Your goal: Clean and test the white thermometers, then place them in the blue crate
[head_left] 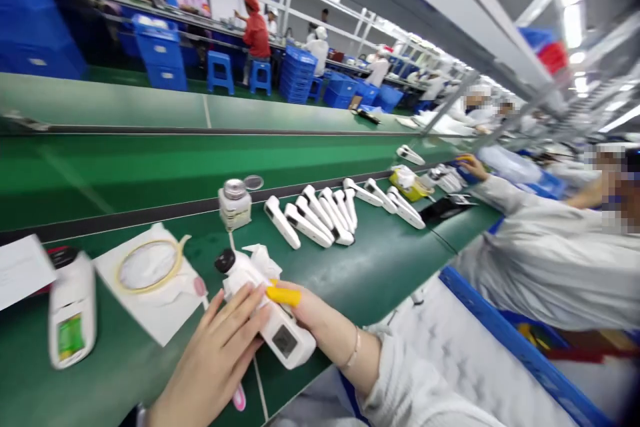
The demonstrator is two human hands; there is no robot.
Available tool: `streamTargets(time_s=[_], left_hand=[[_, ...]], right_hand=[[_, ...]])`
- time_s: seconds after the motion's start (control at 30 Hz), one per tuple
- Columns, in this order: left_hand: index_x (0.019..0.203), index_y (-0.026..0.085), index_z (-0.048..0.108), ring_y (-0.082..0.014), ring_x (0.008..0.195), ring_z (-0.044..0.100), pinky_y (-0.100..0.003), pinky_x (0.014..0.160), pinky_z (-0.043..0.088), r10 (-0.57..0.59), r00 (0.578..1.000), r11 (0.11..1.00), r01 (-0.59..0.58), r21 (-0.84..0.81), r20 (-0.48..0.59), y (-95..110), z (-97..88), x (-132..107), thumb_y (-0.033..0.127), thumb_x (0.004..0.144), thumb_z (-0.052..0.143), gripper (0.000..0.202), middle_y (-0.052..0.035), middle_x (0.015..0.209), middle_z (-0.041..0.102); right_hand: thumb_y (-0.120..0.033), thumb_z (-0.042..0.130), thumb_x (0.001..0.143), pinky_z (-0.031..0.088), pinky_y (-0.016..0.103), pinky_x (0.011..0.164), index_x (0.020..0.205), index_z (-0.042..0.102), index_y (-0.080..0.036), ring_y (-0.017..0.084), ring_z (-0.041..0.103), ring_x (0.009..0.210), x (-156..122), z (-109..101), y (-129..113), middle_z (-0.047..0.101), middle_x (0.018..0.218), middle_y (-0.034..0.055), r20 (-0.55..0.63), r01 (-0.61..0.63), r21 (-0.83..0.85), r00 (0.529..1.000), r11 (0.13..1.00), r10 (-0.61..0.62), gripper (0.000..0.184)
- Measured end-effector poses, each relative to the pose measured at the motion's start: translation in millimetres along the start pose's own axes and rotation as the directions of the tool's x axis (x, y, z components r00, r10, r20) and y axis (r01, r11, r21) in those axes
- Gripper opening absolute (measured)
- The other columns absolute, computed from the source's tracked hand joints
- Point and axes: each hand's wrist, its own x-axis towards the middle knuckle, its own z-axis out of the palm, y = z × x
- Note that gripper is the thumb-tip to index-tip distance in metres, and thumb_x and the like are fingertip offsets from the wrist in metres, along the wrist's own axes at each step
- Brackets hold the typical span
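Note:
A white handheld device (287, 327) with a small dark screen and a round black tip lies tilted between my hands, above the green bench. Fingers of my left hand (215, 347) are stretched over its side; that thumb is hidden. My right hand (305, 310), a yellow finger cot on one finger, grips it from the other side. A crumpled white wipe (263, 259) shows by the device, next to my right hand. Beneath my left hand runs a thin stick with a pink end (240, 397).
Several similar white devices (320, 217) lie in a row beyond. A bottle with a raised lid (235, 207) stands near the ledge. Left are a round hoop (150, 265) on white paper and a device with a green battery (71, 335). A co-worker's sleeve (510, 193) reaches in right.

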Motion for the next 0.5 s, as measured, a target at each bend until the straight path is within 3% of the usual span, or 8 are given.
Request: streamTargets(time_s=[0.07, 0.1, 0.13, 0.17, 0.23, 0.27, 0.37, 0.5], left_hand=[[0.141, 0.028, 0.025, -0.0238, 0.13, 0.037, -0.044, 0.107, 0.028, -0.014, 1.0, 1.0, 0.014, -0.009, -0.026, -2.2, 7.6, -2.8, 0.016, 0.083, 0.051, 0.065, -0.0051, 0.139, 0.044], [0.141, 0.028, 0.025, -0.0239, 0.129, 0.039, -0.044, 0.105, 0.031, -0.03, 0.999, 0.999, 0.029, -0.023, -0.016, -3.1, 11.5, -4.2, 0.02, 0.083, 0.052, 0.065, -0.0047, 0.139, 0.044], [0.141, 0.029, 0.024, -0.0239, 0.128, 0.04, -0.044, 0.104, 0.033, -0.042, 0.999, 0.998, 0.042, -0.037, 0.002, -3.9, 15.2, -5.5, 0.023, 0.083, 0.052, 0.064, -0.0042, 0.139, 0.044], [0.141, 0.029, 0.024, -0.0239, 0.128, 0.04, -0.043, 0.103, 0.035, -0.049, 0.999, 0.998, 0.05, -0.046, 0.023, -4.4, 18.4, -6.8, 0.026, 0.084, 0.052, 0.064, -0.0038, 0.139, 0.044], [0.142, 0.029, 0.023, -0.0238, 0.127, 0.041, -0.042, 0.101, 0.039, -0.048, 0.997, 0.997, 0.052, -0.057, 0.066, -5.0, 23.4, -8.8, 0.03, 0.084, 0.052, 0.065, -0.0032, 0.14, 0.043], [0.142, 0.029, 0.023, -0.0238, 0.127, 0.042, -0.042, 0.1, 0.041, -0.045, 0.996, 0.997, 0.049, -0.061, 0.072, -5.3, 25.2, -9.4, 0.03, 0.084, 0.052, 0.065, -0.0028, 0.14, 0.043], [0.141, 0.03, 0.026, -0.024, 0.123, 0.047, -0.041, 0.097, 0.045, -0.048, 0.998, 0.996, 0.051, -0.072, 0.044, -6.9, 28.8, -9.4, 0.03, 0.083, 0.052, 0.064, -0.0019, 0.136, 0.047], [0.134, 0.031, 0.039, -0.0213, 0.115, 0.054, -0.033, 0.089, 0.052, -0.125, 0.992, 0.989, 0.125, -0.077, 0.0, -10.9, 31.9, -8.1, 0.036, 0.081, 0.054, 0.055, 0.0004, 0.128, 0.056]], right_hand=[[-0.038, 0.071, 0.069, 0.052, 0.027, 0.057, 0.097, 0.065, -0.019, 0.017, 0.067, 0.062, -35.7, -36.1, -3.2, 0.071, 0.075, 0.0012, -0.102, 0.058, 0.051, 0.993, 0.997, -0.052, 0.034], [-0.04, 0.072, 0.068, 0.053, 0.029, 0.059, 0.103, 0.063, -0.019, 0.019, 0.069, 0.065, -57.4, -59.2, -3.6, 0.073, 0.083, 0.0039, -0.206, 0.134, 0.077, 0.972, 0.988, -0.116, 0.041], [-0.041, 0.07, 0.07, 0.054, 0.03, 0.062, 0.106, 0.061, -0.02, 0.02, 0.069, 0.068, -80.4, -84.6, -3.5, 0.073, 0.09, 0.0062, -0.353, 0.21, 0.072, 0.92, 0.975, -0.172, 0.043], [-0.044, 0.069, 0.07, 0.055, 0.032, 0.06, 0.106, 0.062, -0.02, 0.021, 0.069, 0.068, -103.4, -111.7, -3.2, 0.073, 0.093, 0.0075, -0.513, 0.274, 0.04, 0.831, 0.961, -0.216, 0.044], [-0.047, 0.067, 0.071, 0.055, 0.033, 0.056, 0.098, 0.065, -0.018, 0.023, 0.069, 0.067, -145.0, -166.7, -3.0, 0.073, 0.092, 0.0095, -0.799, 0.322, -0.089, 0.542, 0.943, -0.26, 0.041], [-0.045, 0.066, 0.072, 0.056, 0.032, 0.057, 0.096, 0.065, -0.017, 0.023, 0.069, 0.07, -161.6, -192.8, -3.5, 0.072, 0.091, 0.0094, -0.848, 0.319, -0.121, 0.459, 0.94, -0.265, 0.037], [-0.038, 0.062, 0.079, 0.055, 0.03, 0.06, 0.093, 0.063, -0.016, 0.02, 0.067, 0.069, -189.0, -259.0, -6.0, 0.07, 0.08, 0.0056, -0.916, 0.294, -0.186, 0.292, 0.938, -0.274, 0.026], [-0.031, 0.053, 0.088, 0.053, 0.036, 0.072, 0.108, 0.056, -0.014, 0.017, 0.063, 0.083, -179.3, -318.3, -7.8, 0.063, 0.101, 0.006, -0.951, 0.212, -0.26, 0.112, 0.942, -0.287, 0.026]])
